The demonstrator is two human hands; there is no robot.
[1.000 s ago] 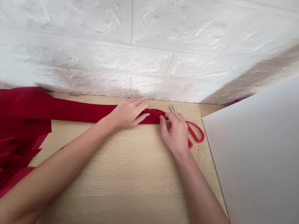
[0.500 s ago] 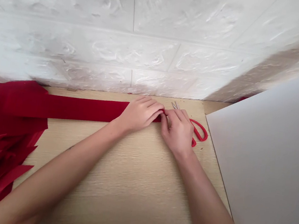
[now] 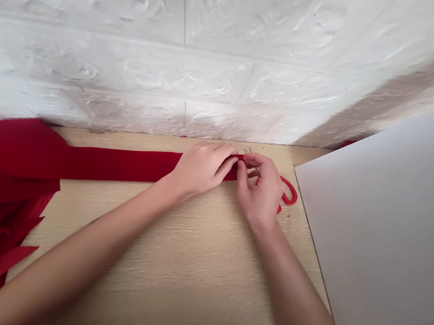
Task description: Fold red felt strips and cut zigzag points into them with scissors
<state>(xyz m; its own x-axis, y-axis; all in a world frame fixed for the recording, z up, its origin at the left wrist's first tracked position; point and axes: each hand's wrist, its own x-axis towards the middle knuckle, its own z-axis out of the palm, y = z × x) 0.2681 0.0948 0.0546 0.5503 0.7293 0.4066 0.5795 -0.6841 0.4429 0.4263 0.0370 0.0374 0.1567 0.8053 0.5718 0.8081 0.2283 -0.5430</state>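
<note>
Pinching the far end of one red strip (image 3: 120, 166), the two hands work on the table (image 3: 195, 266): the left hand (image 3: 202, 168) curls closed over the cloth, and the right hand (image 3: 260, 192) nips its tip between thumb and forefinger. The strip runs toward 9 o'clock onto a pile of red cloth (image 3: 0, 198). From the right hand, one pair of scissors (image 3: 294, 198) shows its handles at 3 o'clock and its tips at 11, the middle covered. One white board (image 3: 391, 233) blocks 3 to 4 o'clock; the wall (image 3: 219, 24) closes off 12. The pile's layers overlap too much to count.
</note>
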